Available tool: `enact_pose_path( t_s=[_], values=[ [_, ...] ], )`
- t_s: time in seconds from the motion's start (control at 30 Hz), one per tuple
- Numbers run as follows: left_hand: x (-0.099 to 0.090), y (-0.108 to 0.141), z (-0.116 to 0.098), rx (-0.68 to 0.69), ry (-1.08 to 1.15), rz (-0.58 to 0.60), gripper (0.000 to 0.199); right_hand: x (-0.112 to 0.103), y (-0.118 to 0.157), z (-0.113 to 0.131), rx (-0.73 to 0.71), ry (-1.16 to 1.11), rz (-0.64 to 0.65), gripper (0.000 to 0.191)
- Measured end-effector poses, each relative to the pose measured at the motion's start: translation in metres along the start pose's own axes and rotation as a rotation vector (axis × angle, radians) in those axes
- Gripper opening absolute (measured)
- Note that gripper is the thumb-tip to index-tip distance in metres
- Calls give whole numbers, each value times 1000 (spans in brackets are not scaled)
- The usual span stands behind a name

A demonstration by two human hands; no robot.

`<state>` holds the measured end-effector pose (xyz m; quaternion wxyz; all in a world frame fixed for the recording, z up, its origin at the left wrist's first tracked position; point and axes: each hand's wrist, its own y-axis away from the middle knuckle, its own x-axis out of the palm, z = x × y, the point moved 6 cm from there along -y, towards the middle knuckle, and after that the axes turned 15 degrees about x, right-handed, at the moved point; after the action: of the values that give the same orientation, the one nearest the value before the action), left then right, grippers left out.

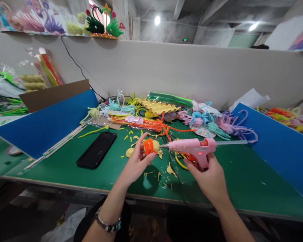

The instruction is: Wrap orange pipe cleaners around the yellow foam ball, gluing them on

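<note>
My left hand (137,161) is closed around a pale yellow foam ball (155,146) wrapped partly in orange pipe cleaner (148,147). In my right hand (208,174) is a pink hot glue gun (192,146), its red light lit and a glue stick (231,142) jutting from the back. The nozzle points left and meets, or nearly meets, the ball's right side. Beneath the gun, close to my right fingers, lie a yellow pipe cleaner loop (179,162) and some orange strands. Yellow foam scraps (170,169) are scattered under both hands.
A black phone (97,150) lies left of my hands. Blue boards (50,121) border the table (91,179) on both sides. Pipe cleaner bundles, plastic bags and fuzzy swans (118,106) crowd the back. More swans (103,23) stand on the ledge above.
</note>
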<state>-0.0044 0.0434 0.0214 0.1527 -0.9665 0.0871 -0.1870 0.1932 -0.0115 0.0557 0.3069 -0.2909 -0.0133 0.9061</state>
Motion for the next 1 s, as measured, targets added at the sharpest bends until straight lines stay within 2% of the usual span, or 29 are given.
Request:
enact_pose_path(
  t_s=[0.17, 0.3, 0.5, 0.8, 1.0],
  values=[
    [2, 3, -2, -21, -82, 92, 52, 2, -2, 0, -15, 13, 24, 29],
    [1, 5, -2, -61, -44, 71, 55, 5, -4, 1, -57, 50, 49, 27],
    [1, 3, -3, -31, -68, 50, 56, 4, 1, 3, -87, 76, -11, 22],
    [2, 6, -2, 38, -287, 192, 53, 3, 7, 6, -85, 88, -13, 21],
    [2, 8, -5, 58, -336, 226, 55, 3, 2, 4, -98, 85, 10, 20]
  ],
)
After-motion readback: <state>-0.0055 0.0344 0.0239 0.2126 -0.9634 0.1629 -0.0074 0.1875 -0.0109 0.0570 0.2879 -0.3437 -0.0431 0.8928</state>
